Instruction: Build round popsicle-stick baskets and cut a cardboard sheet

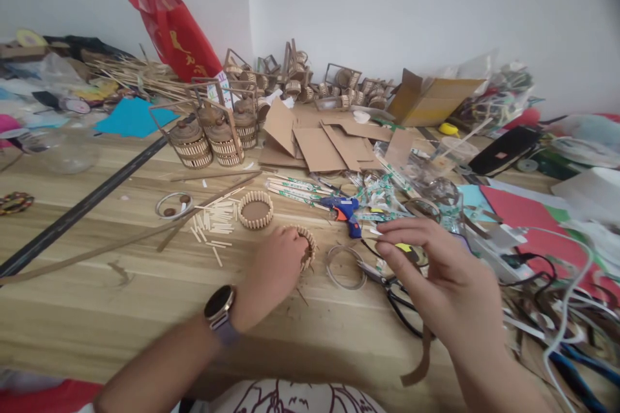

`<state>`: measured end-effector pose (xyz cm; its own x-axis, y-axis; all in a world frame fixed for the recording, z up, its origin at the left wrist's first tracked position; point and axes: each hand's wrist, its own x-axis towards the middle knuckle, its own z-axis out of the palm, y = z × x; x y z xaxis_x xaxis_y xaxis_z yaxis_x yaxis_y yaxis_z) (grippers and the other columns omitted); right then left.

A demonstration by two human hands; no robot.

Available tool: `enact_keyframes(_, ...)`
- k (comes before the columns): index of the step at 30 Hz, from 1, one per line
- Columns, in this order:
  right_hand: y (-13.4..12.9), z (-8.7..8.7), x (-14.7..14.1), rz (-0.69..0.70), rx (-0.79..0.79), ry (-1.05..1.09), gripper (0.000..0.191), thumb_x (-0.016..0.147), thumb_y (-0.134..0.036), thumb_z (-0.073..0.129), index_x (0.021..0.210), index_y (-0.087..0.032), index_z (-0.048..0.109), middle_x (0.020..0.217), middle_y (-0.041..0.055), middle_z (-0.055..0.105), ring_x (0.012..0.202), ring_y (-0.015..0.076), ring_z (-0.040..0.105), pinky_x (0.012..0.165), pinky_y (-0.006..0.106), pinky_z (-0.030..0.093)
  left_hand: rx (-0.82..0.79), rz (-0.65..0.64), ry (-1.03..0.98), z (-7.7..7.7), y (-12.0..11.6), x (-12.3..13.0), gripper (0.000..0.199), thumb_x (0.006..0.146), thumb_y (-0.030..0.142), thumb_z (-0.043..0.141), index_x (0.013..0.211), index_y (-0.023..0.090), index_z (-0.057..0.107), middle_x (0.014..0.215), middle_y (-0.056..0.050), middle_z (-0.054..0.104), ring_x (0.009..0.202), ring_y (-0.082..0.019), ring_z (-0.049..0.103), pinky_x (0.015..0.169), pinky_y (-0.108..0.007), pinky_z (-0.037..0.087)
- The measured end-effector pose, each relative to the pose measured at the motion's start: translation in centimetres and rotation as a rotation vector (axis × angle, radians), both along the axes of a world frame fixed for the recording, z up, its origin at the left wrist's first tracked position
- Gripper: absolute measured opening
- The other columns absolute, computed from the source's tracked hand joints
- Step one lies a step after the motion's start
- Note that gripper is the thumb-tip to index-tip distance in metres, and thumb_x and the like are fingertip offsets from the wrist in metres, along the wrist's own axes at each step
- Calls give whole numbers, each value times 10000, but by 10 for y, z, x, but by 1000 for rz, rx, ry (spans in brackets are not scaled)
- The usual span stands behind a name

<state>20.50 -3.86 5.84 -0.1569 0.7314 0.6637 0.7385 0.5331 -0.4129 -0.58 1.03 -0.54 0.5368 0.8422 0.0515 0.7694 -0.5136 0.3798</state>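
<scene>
My left hand point(283, 255), with a watch on its wrist, has its fingers curled over the near side of a small round stick basket point(310, 248), hiding much of it. Raised over the table, my right hand point(436, 271) is closed in a pinch; a tiny pale bit shows at the fingertips, too small to name. A second round stick basket point(256, 210) with a brown base stands just beyond my left hand. Short wooden sticks point(217, 216) lie loose beside it. A blue and orange glue gun point(346, 211) rests beyond my right hand, and scissors point(387, 284) lie below it.
Finished stick baskets with handles point(227, 139) stand at the back left. Cardboard sheets point(320, 145) and an open cardboard box point(431, 100) lie behind. A tape-like ring point(346, 268) sits between my hands. Cables point(571, 290) and paper crowd the right; a long dark strip point(87, 206) crosses the left.
</scene>
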Motion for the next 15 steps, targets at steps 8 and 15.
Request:
enact_keyframes(8,3,-11,6,32,-137,107,50,889,-227,648,848,-254,659,926,20,715,893,184,677,793,319,529,-17,-116,0,15,11,3,274,941,109,439,818,141,681,873,-113,686,876,-265,569,851,-418,424)
enact_keyframes(15,15,-14,11,158,-504,338,154,849,-353,684,771,-221,675,945,47,737,917,200,694,865,360,529,-282,-273,-374,15,-39,-32,192,868,126,556,801,227,704,827,-37,699,799,-228,617,757,-322,446)
